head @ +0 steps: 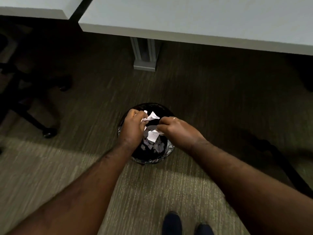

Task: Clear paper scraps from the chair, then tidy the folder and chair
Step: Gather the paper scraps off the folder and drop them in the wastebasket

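Both hands hover over a round black waste bin [166, 152] lined with a dark bag on the carpet. My left hand [133, 126] is closed around crumpled white paper scraps [151, 117] that stick out past its fingers. My right hand [176, 128] pinches another white scrap [153, 135] just above the bin's opening. Several torn white scraps [156, 146] lie inside the bin. The base and castors of a black office chair [33, 119] show at the far left; its seat is out of view. No folder is in view.
A white desk [203, 22] spans the top, its grey leg [144, 55] standing on the carpet behind the bin. A second white desk [32, 7] is at top left. My dark shoes [172, 223] are at the bottom. A dark chair base [279, 153] lies at right.
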Motion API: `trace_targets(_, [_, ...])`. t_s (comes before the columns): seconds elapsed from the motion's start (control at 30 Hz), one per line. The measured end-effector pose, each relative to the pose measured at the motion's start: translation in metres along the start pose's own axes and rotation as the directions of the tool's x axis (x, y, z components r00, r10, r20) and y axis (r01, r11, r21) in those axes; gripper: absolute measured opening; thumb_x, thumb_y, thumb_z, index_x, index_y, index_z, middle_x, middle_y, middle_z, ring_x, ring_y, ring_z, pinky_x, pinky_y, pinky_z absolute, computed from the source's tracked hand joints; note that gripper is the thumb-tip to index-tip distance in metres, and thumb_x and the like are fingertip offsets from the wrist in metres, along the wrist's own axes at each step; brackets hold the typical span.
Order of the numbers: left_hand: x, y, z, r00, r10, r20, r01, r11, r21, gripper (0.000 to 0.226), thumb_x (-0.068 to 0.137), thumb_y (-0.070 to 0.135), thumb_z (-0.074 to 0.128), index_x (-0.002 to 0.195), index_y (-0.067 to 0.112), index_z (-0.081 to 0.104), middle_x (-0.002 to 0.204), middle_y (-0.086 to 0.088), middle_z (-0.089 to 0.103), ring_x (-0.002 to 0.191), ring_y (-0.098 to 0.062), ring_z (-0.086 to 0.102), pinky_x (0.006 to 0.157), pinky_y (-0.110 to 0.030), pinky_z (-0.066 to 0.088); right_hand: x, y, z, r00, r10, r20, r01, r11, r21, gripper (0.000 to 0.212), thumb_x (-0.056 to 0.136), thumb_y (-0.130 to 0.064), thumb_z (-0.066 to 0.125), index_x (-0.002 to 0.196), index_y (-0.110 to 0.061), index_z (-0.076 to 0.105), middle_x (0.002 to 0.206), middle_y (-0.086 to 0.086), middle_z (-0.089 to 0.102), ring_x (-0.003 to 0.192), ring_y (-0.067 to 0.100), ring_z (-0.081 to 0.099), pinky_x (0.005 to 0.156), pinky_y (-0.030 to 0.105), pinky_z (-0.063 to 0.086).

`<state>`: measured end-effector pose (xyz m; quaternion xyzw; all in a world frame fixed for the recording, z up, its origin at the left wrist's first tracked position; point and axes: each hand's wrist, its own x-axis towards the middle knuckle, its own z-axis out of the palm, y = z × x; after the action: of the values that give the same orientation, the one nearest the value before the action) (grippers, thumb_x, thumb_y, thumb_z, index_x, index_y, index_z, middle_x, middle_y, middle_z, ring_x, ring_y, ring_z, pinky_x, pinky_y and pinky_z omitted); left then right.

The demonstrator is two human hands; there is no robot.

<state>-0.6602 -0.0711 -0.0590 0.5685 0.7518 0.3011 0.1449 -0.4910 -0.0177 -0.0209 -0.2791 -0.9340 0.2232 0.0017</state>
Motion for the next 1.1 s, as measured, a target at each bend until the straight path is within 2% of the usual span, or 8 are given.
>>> trace_targets(0.07, [0.003, -0.009, 0.002, 0.999, -0.021, 0.039, 0.022, 1.000, 0.000, 0.018, 0.080, -0.010, 0.060, 0.093, 0.001, 0.067, 0.094, -0.015, 0.055, 0.081, -0.021, 0.053, 0.068, -0.017, 0.033, 0.017, -0.002, 0.010, 1.000, -0.024, 0.009, 0.025, 0.998, -0.051, 0.034, 0.091, -0.010, 0.056, 0.125, -0.008, 0.058, 0.121, 0.010, 0.054, 0.114, 0.028, 0.050, 0.087, 0.040, 0.048])
trace_targets(0.2, [0.010, -0.023, 0.002, 0.996, -0.052, 0.069, 0.051, 0.999, 0.018, 0.016, 0.083, -0.007, 0.057, 0.095, -0.001, 0.067, 0.096, -0.017, 0.056, 0.085, -0.027, 0.056, 0.072, -0.030, 0.042, 0.044, -0.004, 0.026, 0.998, -0.027, 0.062, 0.031, 0.998, -0.053, 0.045, 0.091, -0.008, 0.055, 0.136, -0.013, 0.050, 0.129, 0.009, 0.051, 0.119, 0.029, 0.050, 0.091, 0.041, 0.048])
trace_targets(0.33, [0.017, -0.032, -0.002, 0.989, -0.074, 0.129, 0.077, 0.997, -0.014, 0.031, 0.087, -0.009, 0.053, 0.116, -0.004, 0.063, 0.118, -0.023, 0.059, 0.109, -0.030, 0.056, 0.088, -0.008, 0.033, 0.056, -0.001, 0.031, 0.992, -0.029, 0.124, 0.012, 0.991, 0.137, 0.071, 0.086, -0.003, 0.061, 0.148, -0.016, 0.030, 0.156, 0.008, 0.029, 0.141, 0.024, 0.030, 0.112, 0.031, 0.028])
trace_targets(0.43, [0.021, -0.037, -0.005, 0.971, -0.098, 0.219, 0.101, 0.995, -0.002, 0.048, 0.087, -0.008, 0.052, 0.134, 0.002, 0.050, 0.138, -0.018, 0.050, 0.130, -0.027, 0.044, 0.111, -0.025, 0.029, 0.065, 0.007, 0.029, 0.982, -0.023, 0.188, 0.004, 0.995, 0.099, 0.090, 0.079, 0.000, 0.069, 0.152, -0.015, 0.019, 0.161, 0.006, 0.013, 0.147, 0.023, 0.014, 0.114, 0.026, 0.020])
trace_targets(0.5, [0.024, -0.041, -0.005, 0.967, -0.101, 0.235, 0.102, 0.995, 0.006, 0.054, 0.086, -0.008, 0.051, 0.138, 0.005, 0.046, 0.143, -0.015, 0.046, 0.135, -0.026, 0.040, 0.114, -0.032, 0.027, 0.069, 0.010, 0.026, 0.989, -0.006, 0.150, -0.014, 0.991, 0.132, 0.089, 0.080, -0.002, 0.066, 0.152, -0.018, 0.018, 0.162, 0.003, 0.013, 0.148, 0.023, 0.014, 0.115, 0.027, 0.020])
trace_targets(0.63, [0.028, -0.048, -0.003, 0.957, -0.089, 0.277, 0.067, 0.994, 0.089, 0.064, 0.088, 0.004, 0.056, 0.147, 0.019, 0.033, 0.153, -0.011, 0.034, 0.142, -0.024, 0.028, 0.117, -0.038, 0.022, 0.069, 0.015, 0.021, 0.998, 0.021, 0.055, -0.022, 1.000, 0.019, 0.084, 0.082, -0.024, 0.067, 0.151, -0.022, 0.019, 0.161, 0.003, 0.013, 0.148, 0.026, 0.010, 0.121, 0.042, 0.015])
trace_targets(0.83, [0.026, -0.040, 0.005, 0.954, -0.072, 0.292, -0.072, 0.888, 0.454, 0.089, 0.084, 0.052, 0.059, 0.150, 0.037, 0.001, 0.162, -0.005, -0.002, 0.147, -0.030, -0.008, 0.112, -0.061, 0.002, 0.047, 0.031, 0.014, 0.992, 0.126, -0.002, -0.125, 0.983, -0.136, 0.104, 0.076, -0.067, 0.059, 0.152, -0.022, 0.004, 0.162, 0.008, -0.010, 0.148, 0.027, -0.013, 0.119, 0.054, -0.004])
trace_targets(1.1, [0.040, 0.019, 0.015, 0.950, 0.014, 0.311, -0.161, 0.878, 0.451, 0.097, 0.080, 0.063, 0.056, 0.148, 0.041, -0.010, 0.161, -0.004, -0.013, 0.146, -0.027, -0.015, 0.110, -0.061, -0.005, -0.011, 0.066, -0.013, 0.957, 0.280, -0.075, -0.287, 0.949, -0.133, 0.121, 0.062, -0.093, 0.040, 0.147, -0.034, -0.022, 0.159, 0.003, -0.026, 0.143, 0.026, -0.028, 0.113, 0.054, -0.016])
